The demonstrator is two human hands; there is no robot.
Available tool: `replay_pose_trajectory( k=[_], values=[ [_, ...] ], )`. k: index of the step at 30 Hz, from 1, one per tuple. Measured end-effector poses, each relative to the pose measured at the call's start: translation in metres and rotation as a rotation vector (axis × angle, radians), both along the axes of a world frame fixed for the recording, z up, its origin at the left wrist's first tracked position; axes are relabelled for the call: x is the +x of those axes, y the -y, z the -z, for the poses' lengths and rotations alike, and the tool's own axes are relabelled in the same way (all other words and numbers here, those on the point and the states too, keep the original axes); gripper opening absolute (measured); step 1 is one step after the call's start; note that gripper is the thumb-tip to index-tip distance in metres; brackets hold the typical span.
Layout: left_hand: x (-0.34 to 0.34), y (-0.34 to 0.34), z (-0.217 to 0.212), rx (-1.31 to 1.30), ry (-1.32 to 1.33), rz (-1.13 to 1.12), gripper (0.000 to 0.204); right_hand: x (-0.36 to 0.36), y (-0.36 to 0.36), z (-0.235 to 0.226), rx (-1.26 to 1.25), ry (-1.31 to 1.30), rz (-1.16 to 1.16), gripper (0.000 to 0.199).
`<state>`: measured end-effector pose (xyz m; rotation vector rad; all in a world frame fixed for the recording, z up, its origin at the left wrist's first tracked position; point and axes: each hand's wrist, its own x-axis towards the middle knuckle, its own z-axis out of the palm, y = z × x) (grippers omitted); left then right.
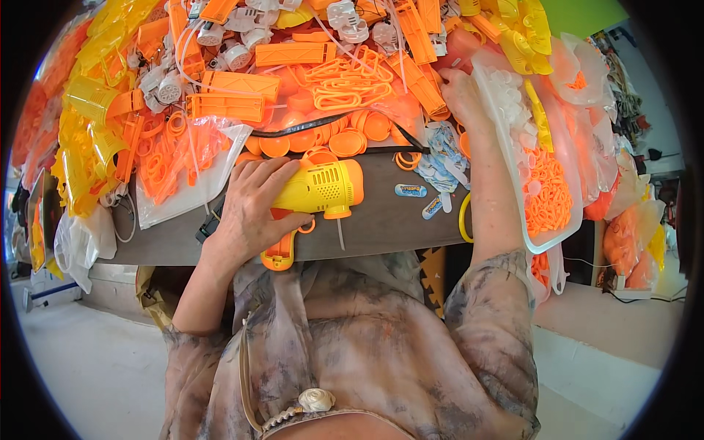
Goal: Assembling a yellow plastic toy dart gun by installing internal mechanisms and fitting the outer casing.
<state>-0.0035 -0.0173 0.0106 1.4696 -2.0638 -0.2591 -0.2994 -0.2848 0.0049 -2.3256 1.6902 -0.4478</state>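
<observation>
My left hand [253, 202] is closed around a yellow and orange toy gun [312, 188], held over the table's near edge. Its yellow body has slots and small holes; the orange grip points down toward me. My right hand [463, 95] reaches forward into the far right of the pile, beside orange rectangular shells [420, 86] and a white tub [568, 233]. Its fingertips are partly hidden among the parts, so I cannot tell what they hold. Below that forearm lie blue printed stickers [442, 158] and a yellow ring [465, 218].
Heaped orange loops [348, 78], round orange caps [347, 142] and white motor units [169, 86] cover the far table. Yellow half-shells [92, 110] stand at left, near a clear bag of orange parts [180, 161]. The tub holds small orange rings [546, 191] and translucent pieces.
</observation>
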Motion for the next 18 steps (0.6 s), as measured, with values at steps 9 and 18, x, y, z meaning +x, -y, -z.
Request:
replay_pose_trajectory(
  k=[9, 18],
  values=[
    [-0.001, 0.003, 0.002, -0.033, -0.003, 0.0, 0.068, -0.008, -0.01, 0.004, -0.332, -0.004, -0.07, 0.021],
    [-0.001, 0.002, 0.006, -0.041, -0.022, -0.01, 0.067, 0.039, -0.083, -0.055, -0.442, 0.437, -0.252, 0.015]
  ],
)
